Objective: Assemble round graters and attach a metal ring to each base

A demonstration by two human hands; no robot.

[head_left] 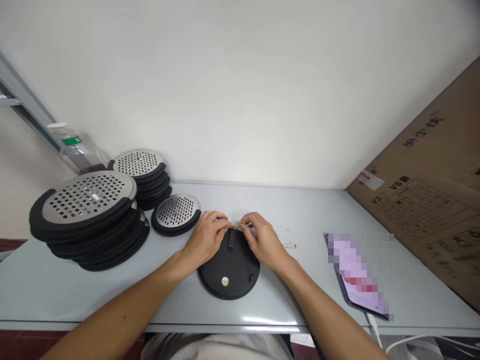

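Note:
A round black disc [228,276] lies on the grey table [262,305] directly in front of me, its underside up, with a short black strap [231,240] and a small pale spot near its lower edge. My left hand [205,240] and my right hand [263,240] rest over its far edge. Their fingertips meet on a small thin wire loop [236,227], pinching it from both sides. A similar small loop [289,245] lies on the table to the right of my right hand.
Stacks of black-rimmed perforated steel grater discs [88,197] stand at the left, and a single disc [176,214] lies near my left hand. A phone [356,275] with a cable lies at the right. A cardboard sheet [420,185] leans behind it, and a plastic bottle [69,145] stands at the back left.

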